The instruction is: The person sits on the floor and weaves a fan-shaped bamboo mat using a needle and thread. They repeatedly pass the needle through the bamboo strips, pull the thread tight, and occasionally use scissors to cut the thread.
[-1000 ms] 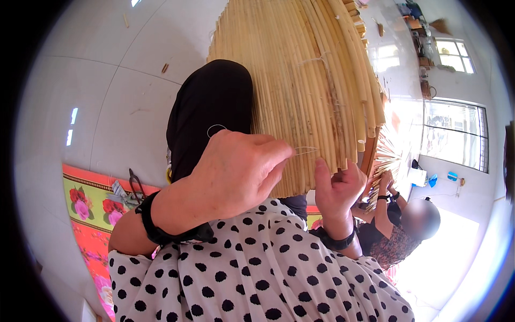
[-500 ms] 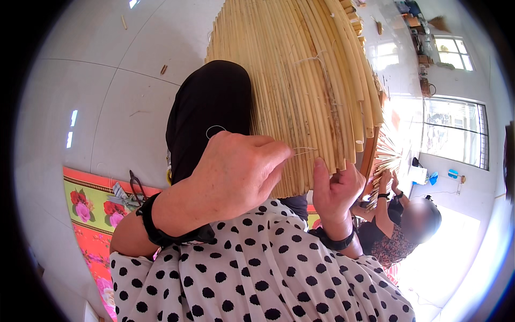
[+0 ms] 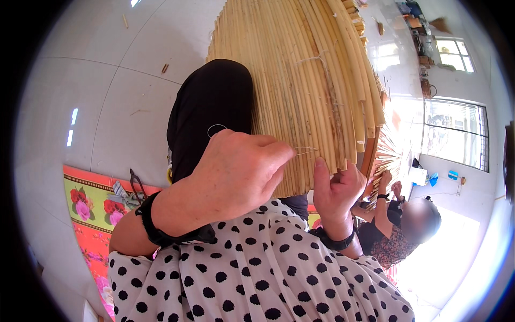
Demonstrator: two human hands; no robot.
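Note:
A thick mat of pale straw-coloured reed stalks (image 3: 289,96), laid side by side, rests against my knee and runs away from me. My left hand (image 3: 233,174) is closed in a pinch on a thin pale thread (image 3: 307,148), which runs from the fingertips to the stalks near the mat's close end. A loop of the thread stands up behind that hand, over the black trouser leg. My right hand (image 3: 338,196) grips the ends of the stalks at the near right edge, thumb on top and fingers curled beneath, partly hidden.
A floral cloth (image 3: 86,225) lies on the floor at left, with dark-handled scissors (image 3: 137,185) and a grey bundle on it. On the right, a co-worker (image 3: 383,231) handles loose stalks (image 3: 389,147) near a wooden edge (image 3: 368,161). Plant scraps dot the tiled floor (image 3: 80,96).
My hands keep nearly the same place and grip, the thread still between the left fingers. The co-worker's hands have shifted slightly.

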